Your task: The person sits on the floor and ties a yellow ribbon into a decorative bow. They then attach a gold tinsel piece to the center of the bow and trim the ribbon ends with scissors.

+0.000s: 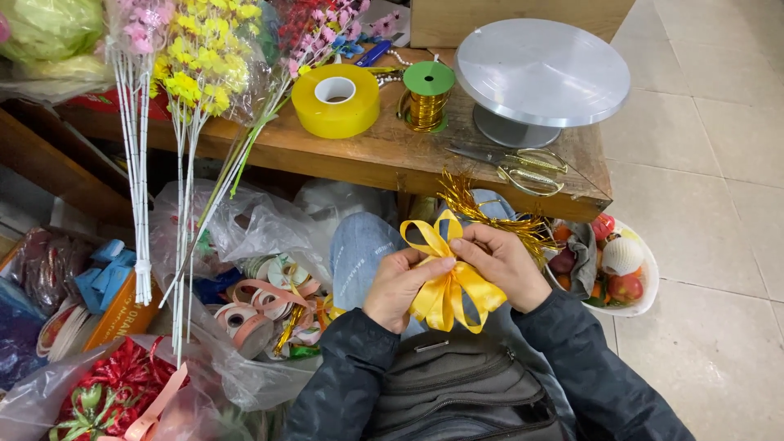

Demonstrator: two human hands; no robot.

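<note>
Fingers (441, 263) of the left hand (398, 286) and right hand (505, 263) are pinching the yellow ribbon bow's (447, 287) centre below the wooden table (392, 155); loops are looking formed, tying seemingly unfinished

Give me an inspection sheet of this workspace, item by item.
Surface: wooden bench, worn, edge facing the person.
Job's things: yellow ribbon bow, looped, pinched at its middle.
Clutter: yellow tape roll, gold ribbon spool, metal turntable, gold-handled scissors, artificial flower stems, bags of ribbon rolls, bowl of fruit.
Hands: left hand and right hand both grip the bow.
Cables: nothing seen.
Surroundings: tiled floor; dark bag on lap.
</note>
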